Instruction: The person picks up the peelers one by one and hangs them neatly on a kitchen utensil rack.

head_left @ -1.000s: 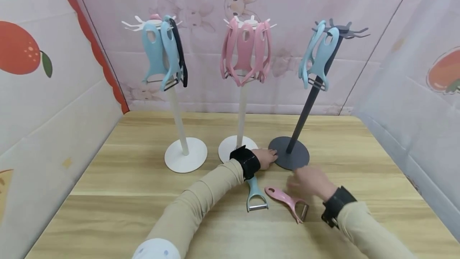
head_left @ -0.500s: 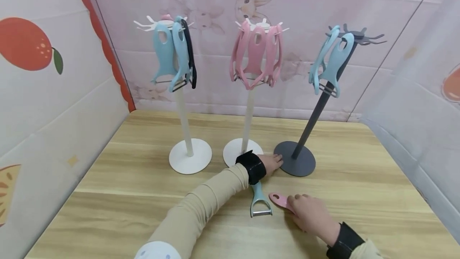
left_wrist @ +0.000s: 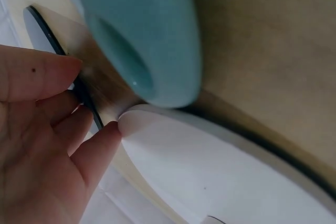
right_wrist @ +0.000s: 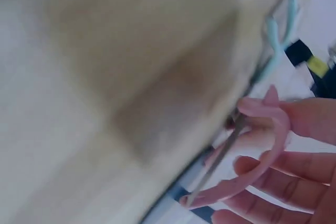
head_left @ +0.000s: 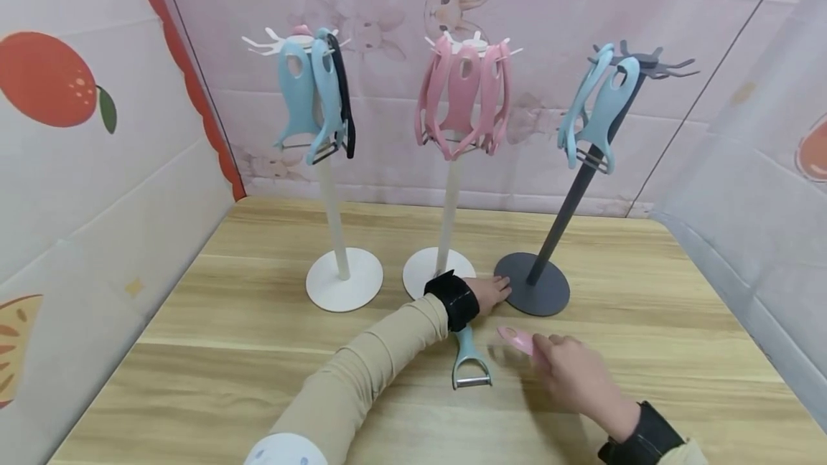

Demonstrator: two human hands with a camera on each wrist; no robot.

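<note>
My right hand (head_left: 578, 375) grips a pink peeler (head_left: 515, 339), its handle end pointing toward the back left. In the right wrist view, fingers and thumb hold the pink peeler (right_wrist: 281, 129) by its forked head, around the blade. My left hand (head_left: 489, 294) lies low between the middle stand's white base (head_left: 421, 270) and the dark grey base (head_left: 545, 296), fingertips right at the dark rim. In the left wrist view its fingers are loosely bent, and the little finger meets the white base (left_wrist: 173, 150). A light blue peeler (head_left: 466, 357) lies on the table below the left wrist, its handle end partly hidden.
Three hook stands line the back. The left white stand (head_left: 332, 217) carries blue, black and pink peelers; the middle white stand (head_left: 449, 199) several pink ones. Blue peelers (head_left: 607, 110) hang on the leaning dark stand (head_left: 568, 210). Printed cloth walls (head_left: 362, 156) border the table.
My right hand came down onto the pink peeler, took hold of it and has lifted it slightly. The left hand stays by the dark base. The head view has shifted a little.
</note>
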